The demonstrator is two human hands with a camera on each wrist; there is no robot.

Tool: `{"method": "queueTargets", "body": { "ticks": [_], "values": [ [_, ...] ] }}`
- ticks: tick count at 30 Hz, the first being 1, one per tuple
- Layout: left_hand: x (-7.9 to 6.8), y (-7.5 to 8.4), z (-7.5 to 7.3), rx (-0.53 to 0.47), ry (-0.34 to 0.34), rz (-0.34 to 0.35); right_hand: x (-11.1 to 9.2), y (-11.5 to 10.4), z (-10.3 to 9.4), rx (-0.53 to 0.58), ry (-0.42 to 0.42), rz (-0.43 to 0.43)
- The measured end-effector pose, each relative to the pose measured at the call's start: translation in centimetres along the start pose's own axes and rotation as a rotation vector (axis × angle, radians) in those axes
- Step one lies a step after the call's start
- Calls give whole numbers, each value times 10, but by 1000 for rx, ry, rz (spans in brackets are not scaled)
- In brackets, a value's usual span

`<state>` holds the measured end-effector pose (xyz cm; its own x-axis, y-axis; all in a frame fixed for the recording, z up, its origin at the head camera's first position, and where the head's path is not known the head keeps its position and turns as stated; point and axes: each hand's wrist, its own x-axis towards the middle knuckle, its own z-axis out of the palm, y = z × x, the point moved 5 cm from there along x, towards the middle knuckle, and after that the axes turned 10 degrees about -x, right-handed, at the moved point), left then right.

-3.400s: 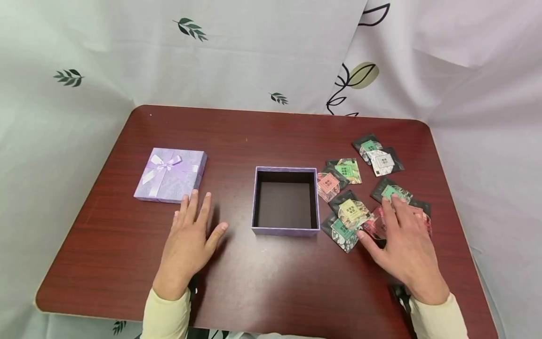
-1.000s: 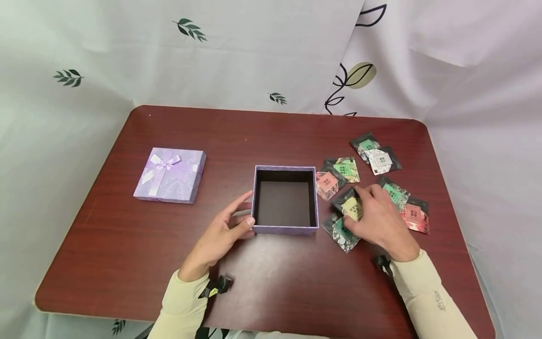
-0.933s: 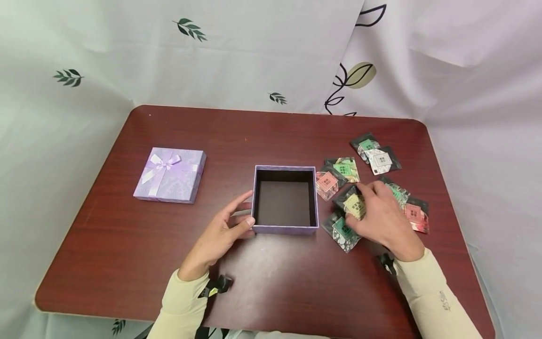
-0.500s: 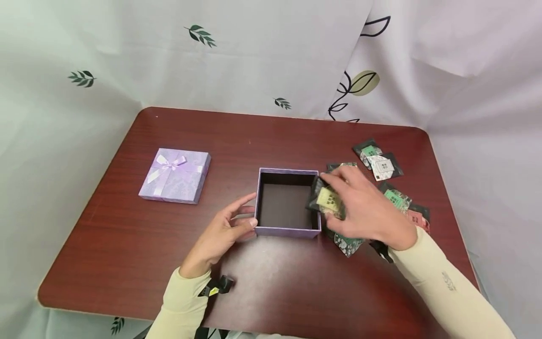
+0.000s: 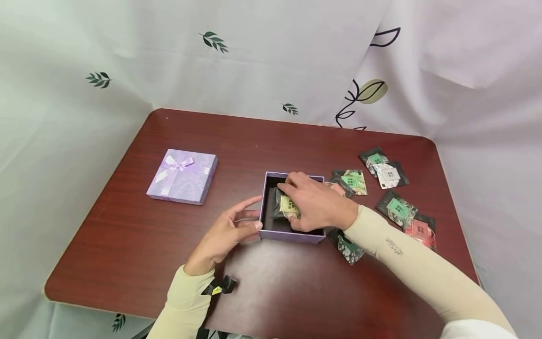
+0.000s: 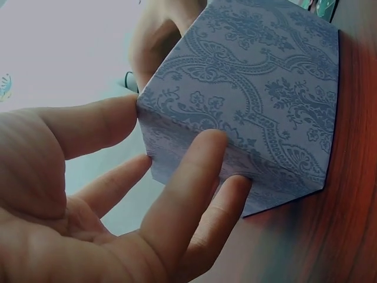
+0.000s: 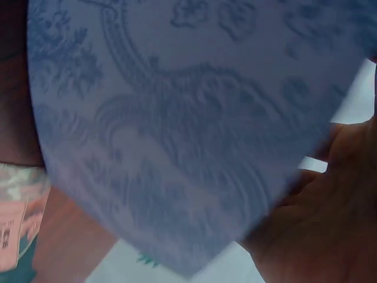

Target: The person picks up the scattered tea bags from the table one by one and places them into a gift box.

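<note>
An open purple patterned box (image 5: 292,235) with a black inside stands mid-table. My left hand (image 5: 222,238) rests against its left wall. In the left wrist view, the thumb touches the corner of the box (image 6: 247,76) and the other fingertips touch its side, fairly straight. My right hand (image 5: 319,200) reaches down inside, pinching a dark sachet (image 5: 289,206) with a yellow label between thumb and fingers. Part of this sachet is hidden by the hand. The right wrist view is mostly filled by the box wall (image 7: 177,130), with the hand (image 7: 330,230) at the right.
A lilac lid (image 5: 184,176) with a white bow lies to the left. Several sachets lie right of the box, among them a white-labelled one (image 5: 389,175), a green-labelled one (image 5: 398,208) and a red-labelled one (image 5: 421,230). The right forearm (image 5: 406,254) passes above the table.
My right hand took the yellow-labelled sachet from the pile and carried it left into the box. My left hand moved from near the lid to the box's left side and stayed there.
</note>
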<state>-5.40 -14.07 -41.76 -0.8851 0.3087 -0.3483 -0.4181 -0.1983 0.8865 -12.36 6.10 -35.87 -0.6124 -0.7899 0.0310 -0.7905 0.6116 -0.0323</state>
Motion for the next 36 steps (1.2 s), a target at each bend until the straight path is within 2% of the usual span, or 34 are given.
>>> {"method": "queueTargets", "body": {
  "ticks": [5, 14, 24, 30, 33, 36],
  "values": [
    [1, -1, 3, -6, -7, -5, 10, -7, 11, -12, -37, -16],
    [2, -2, 6, -11, -21, -13, 22, -10, 35, -61, -172, 1],
    [3, -1, 7, -18, -26, -20, 26, -11, 48, -105, -235, -2],
    [4, 0, 3, -6, -19, -7, 30, -9, 44, -78, -250, 11],
    [3, 0, 2, -6, -15, -10, 27, -9, 32, -45, -243, 22],
    [3, -1, 0, -6, -6, -11, 19, -8, 12, -4, -202, 38]
  ]
}}
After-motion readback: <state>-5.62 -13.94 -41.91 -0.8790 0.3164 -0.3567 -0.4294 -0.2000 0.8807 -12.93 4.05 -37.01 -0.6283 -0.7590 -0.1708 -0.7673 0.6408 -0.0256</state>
